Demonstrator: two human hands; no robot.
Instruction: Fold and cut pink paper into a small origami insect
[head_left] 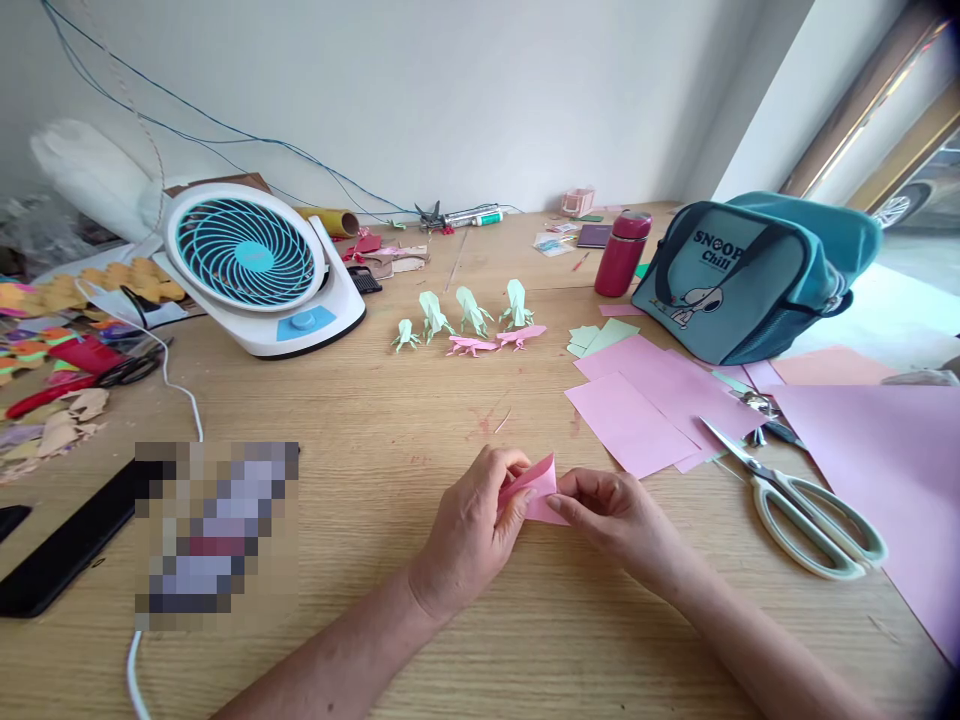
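One folded pink paper [546,490] is held near the middle of the table's near half, pinched closed between thumb and fingers by both the left hand [480,515] and the right hand [611,510]. From it, four pale green folded figures [472,311] and two pink folded figures [521,337] are seen grouped at eleven o'clock. Overlapping pink sheets [631,425] are spread at two o'clock, and one pair of scissors [787,490] is laid at three. One red flask [624,255] is stood at one o'clock, beside one teal bag [727,280] at two. One fan [259,265] is placed at ten. All are borne by a light wood-grained table [360,420], backed at twelve by a pale wall [487,100]; part of a car [919,195] is seen through an opening beyond the bag.
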